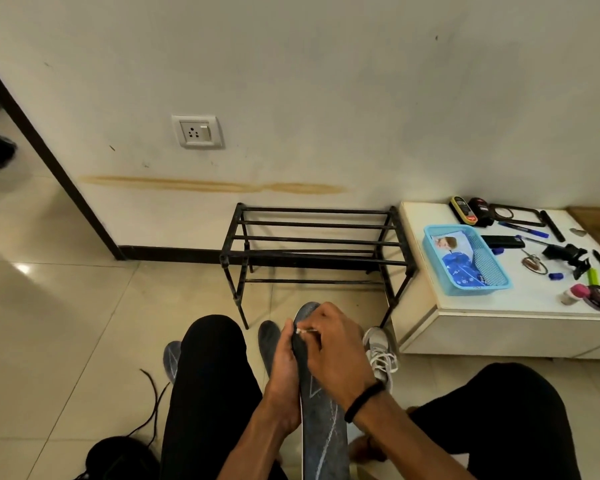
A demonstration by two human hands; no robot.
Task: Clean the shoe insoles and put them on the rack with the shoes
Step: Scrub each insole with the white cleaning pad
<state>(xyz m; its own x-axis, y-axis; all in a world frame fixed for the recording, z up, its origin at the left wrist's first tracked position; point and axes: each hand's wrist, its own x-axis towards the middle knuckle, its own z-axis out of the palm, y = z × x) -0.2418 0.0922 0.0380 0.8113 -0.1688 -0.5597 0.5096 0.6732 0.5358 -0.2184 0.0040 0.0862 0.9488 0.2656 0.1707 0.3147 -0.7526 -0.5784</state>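
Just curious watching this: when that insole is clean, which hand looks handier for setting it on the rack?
Probably the left hand: its fingers already grip the insole, while the right hand pinches a small cleaning stick. The rack stands straight ahead, open to either.

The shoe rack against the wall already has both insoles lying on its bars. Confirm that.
Not so. The head view shows the shoe rack against the wall with bare bars; one insole is in the left hand, the right hand cleaning it.
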